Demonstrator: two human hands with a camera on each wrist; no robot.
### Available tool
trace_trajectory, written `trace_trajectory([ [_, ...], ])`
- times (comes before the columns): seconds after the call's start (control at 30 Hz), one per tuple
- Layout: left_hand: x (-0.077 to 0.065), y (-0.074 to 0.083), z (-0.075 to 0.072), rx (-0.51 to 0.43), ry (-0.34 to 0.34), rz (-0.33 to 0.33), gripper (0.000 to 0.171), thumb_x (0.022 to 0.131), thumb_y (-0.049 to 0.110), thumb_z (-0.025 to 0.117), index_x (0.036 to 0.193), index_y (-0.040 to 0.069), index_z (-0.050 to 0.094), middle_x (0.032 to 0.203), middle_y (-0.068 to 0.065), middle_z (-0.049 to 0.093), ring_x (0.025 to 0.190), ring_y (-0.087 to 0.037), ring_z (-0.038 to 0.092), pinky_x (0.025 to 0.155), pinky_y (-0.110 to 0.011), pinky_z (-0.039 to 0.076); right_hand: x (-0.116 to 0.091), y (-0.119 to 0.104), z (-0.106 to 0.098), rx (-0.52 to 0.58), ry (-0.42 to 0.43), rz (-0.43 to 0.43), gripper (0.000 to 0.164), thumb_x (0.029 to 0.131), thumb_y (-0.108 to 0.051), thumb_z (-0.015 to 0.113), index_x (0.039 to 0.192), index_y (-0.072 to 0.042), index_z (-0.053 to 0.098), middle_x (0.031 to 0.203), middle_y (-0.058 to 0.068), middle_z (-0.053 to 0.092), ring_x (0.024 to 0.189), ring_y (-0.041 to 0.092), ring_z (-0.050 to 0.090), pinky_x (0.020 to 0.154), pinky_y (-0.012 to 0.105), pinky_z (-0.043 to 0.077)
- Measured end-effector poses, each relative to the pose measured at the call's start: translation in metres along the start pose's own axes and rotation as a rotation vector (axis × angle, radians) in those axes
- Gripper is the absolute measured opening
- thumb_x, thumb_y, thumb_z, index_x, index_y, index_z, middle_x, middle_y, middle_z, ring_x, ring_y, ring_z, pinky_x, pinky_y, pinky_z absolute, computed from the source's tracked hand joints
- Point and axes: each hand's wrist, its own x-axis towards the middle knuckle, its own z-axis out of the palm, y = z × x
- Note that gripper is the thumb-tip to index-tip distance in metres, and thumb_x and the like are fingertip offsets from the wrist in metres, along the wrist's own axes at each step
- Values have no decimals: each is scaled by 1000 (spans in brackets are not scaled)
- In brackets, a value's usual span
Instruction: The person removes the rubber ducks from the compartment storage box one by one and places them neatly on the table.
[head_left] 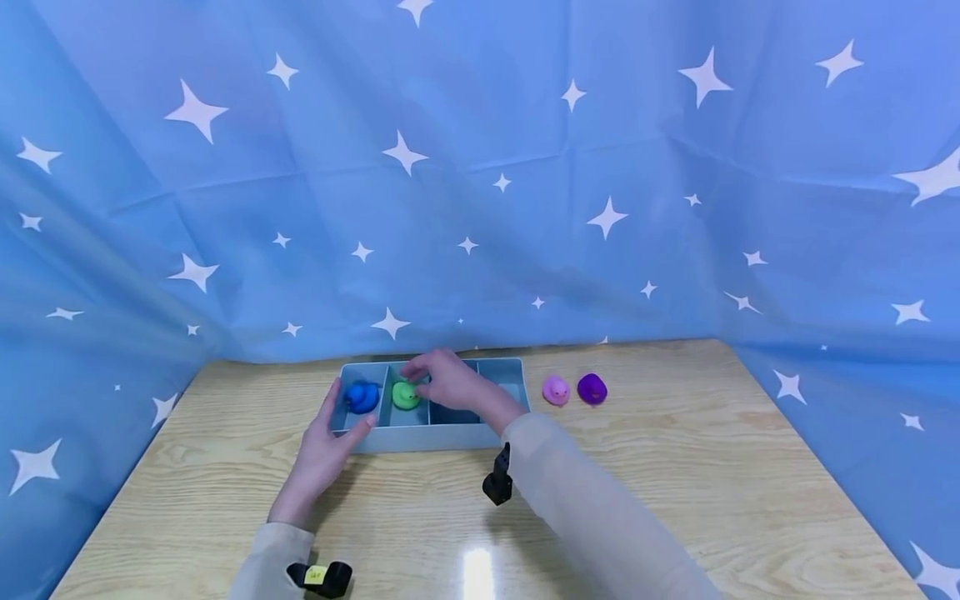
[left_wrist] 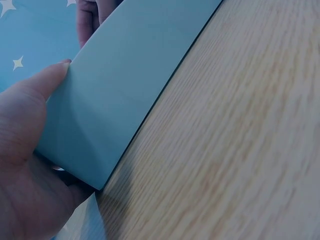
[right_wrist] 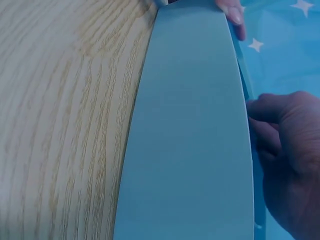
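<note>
A grey-blue divided box (head_left: 427,439) lies at the back of the table. In its leftmost compartment is a blue rubber duck (head_left: 362,397), and in the one beside it a green rubber duck (head_left: 406,396). My left hand (head_left: 322,450) holds the box's left front corner, thumb (left_wrist: 52,80) over the front rim and fingers along the left side. Reaching over the box from the right, my right hand (head_left: 450,381) has its fingers spread just beside the green duck; contact is unclear. In the right wrist view the box wall (right_wrist: 185,125) hides its fingertips.
To the right of the box, a pink rubber duck (head_left: 557,390) and a purple rubber duck (head_left: 592,388) sit on the wooden table (head_left: 675,475). A blue cloth with white stars (head_left: 480,208) hangs behind the table and along its sides.
</note>
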Motion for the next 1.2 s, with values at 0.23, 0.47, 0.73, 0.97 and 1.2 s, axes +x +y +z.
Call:
trace_trajectory([
  [0.23,-2,0,-2,-6,-3,-11,97,100,53,62,167,22,-1,170,-19,8,154,-45,7,120,-64,16,2,-5,4,-28,-19,27,42,97,-4,69,139,-6,64,132,6,68,121,17,63,98,29,52],
  [0.47,-4,1,-1,-13,4,10,96,101,50,63,167,18,0,171,-18,8,154,-45,7,121,-63,15,3,-10,12,-110,-11,20,42,99,-7,68,140,-6,62,135,5,66,119,15,62,98,28,51],
  [0.73,-3,1,0,-12,5,9,98,100,52,63,167,20,0,171,-18,9,154,-45,7,120,-64,16,2,-10,22,-201,36,-30,34,99,-5,67,134,-5,67,130,6,66,109,16,59,96,28,50],
  [0.97,-2,0,1,-15,0,12,101,97,58,63,167,20,0,171,-17,8,154,-45,7,120,-63,16,-2,-9,29,-169,80,-7,31,97,0,69,127,-5,71,123,6,70,121,23,60,104,34,49],
  [1.2,-2,1,1,-15,4,9,99,98,55,63,167,20,0,171,-16,8,154,-46,8,120,-64,17,1,-10,32,-209,80,-5,28,94,-3,73,122,-6,74,117,3,71,115,20,60,101,31,50],
])
